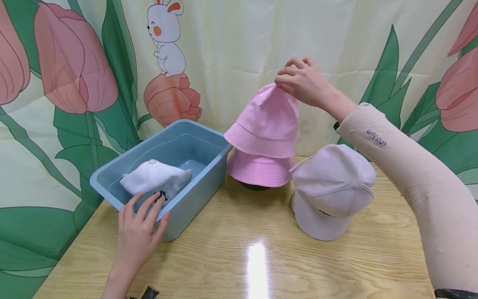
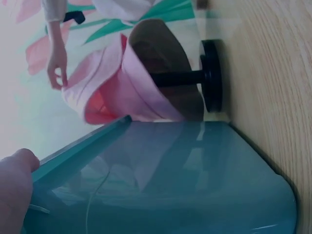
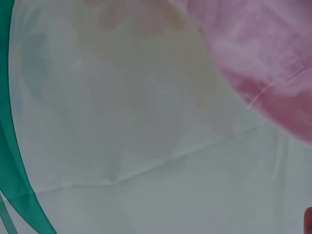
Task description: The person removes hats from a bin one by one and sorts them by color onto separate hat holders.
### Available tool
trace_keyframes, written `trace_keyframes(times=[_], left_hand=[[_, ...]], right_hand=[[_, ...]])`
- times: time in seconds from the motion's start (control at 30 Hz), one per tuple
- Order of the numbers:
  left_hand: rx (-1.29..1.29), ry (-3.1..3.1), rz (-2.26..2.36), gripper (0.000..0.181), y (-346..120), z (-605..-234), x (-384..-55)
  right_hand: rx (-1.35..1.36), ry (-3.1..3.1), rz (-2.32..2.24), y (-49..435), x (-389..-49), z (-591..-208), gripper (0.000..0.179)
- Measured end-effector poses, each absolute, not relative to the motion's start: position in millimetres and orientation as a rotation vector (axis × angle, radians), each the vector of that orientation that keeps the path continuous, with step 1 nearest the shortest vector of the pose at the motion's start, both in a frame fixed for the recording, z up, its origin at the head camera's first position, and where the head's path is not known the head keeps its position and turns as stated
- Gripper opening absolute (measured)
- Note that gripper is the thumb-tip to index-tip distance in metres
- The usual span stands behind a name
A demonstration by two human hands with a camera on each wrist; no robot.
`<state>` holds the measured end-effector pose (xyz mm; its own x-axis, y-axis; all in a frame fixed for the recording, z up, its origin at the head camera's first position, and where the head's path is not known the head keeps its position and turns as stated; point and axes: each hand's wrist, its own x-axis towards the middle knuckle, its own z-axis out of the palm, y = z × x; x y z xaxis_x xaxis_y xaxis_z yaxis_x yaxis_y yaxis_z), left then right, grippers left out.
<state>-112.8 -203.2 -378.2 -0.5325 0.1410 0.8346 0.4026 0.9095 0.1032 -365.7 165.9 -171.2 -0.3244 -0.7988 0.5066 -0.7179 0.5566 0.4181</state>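
Note:
My right hand [image 1: 304, 81] pinches the top of a pink bucket hat [image 1: 267, 120], which hangs tilted. Its brim overlaps a second pink bucket hat [image 1: 259, 170] below. Under the hats, a black stand [image 2: 210, 75] shows in the left wrist view. The right wrist view catches only part of the pink cloth [image 3: 273, 58] against the curtain. My left hand [image 1: 136, 232] rests at the near rim of a blue plastic bin [image 1: 198, 207], fingers spread over the edge and thumb outside. Inside the bin lies a white cap [image 1: 153, 176] with a dark mark, just beyond those fingertips.
A pale baseball cap [image 1: 332, 187] sits right of the pink hats, on a support mostly hidden beneath it. Everything stands on a wooden table [image 1: 298, 265]. Behind hangs a curtain [image 1: 231, 41] printed with tulips and a rabbit.

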Motion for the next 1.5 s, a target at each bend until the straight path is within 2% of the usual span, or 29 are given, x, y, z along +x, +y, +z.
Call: trace_keyframes(times=[0.27,0.43,0.57,0.67,0.77,0.87,0.97,1.07,1.2,1.33,1.5], left_hand=[[-0.407,-2.157,-0.299,0.050,-218,-373,-119],[-0.441,-2.223,-0.295,0.050,-219,-363,-113],[-0.517,-2.105,-0.435,0.040,-187,-344,-110],[-0.620,-2.054,-0.695,0.032,-147,-332,-119],[-0.650,-2.141,-1.147,0.033,-106,-322,-147],[-0.488,-2.183,-1.741,0.036,-77,-313,-184],[-0.206,-2.038,-2.245,0.037,-60,-309,-212],[0.011,-1.845,-2.516,0.038,-52,-311,-229],[0.134,-1.560,-2.719,0.036,-50,-312,-245],[0.142,-1.302,-2.843,0.036,-51,-312,-256],[0.216,-1.040,-2.929,0.035,-49,-317,-272]], right_hand=[[1.391,-2.218,-0.221,170,-355,-191,0.005],[1.232,-2.346,-0.092,180,-343,-191,0.010],[1.137,-2.463,0.014,183,-326,-191,0.016],[1.084,-2.592,0.025,181,-316,-194,0.025],[1.023,-2.720,0.015,178,-310,-198,0.034],[1.006,-2.781,0.010,174,-307,-203,0.037],[0.997,-2.814,0.126,172,-297,-204,0.037],[0.932,-2.909,0.527,173,-273,-199,0.036],[0.702,-2.930,1.512,180,-231,-200,0.043],[0.362,-2.583,2.462,178,-205,-228,0.052],[-0.018,-2.006,3.029,158,-205,-274,0.053]])
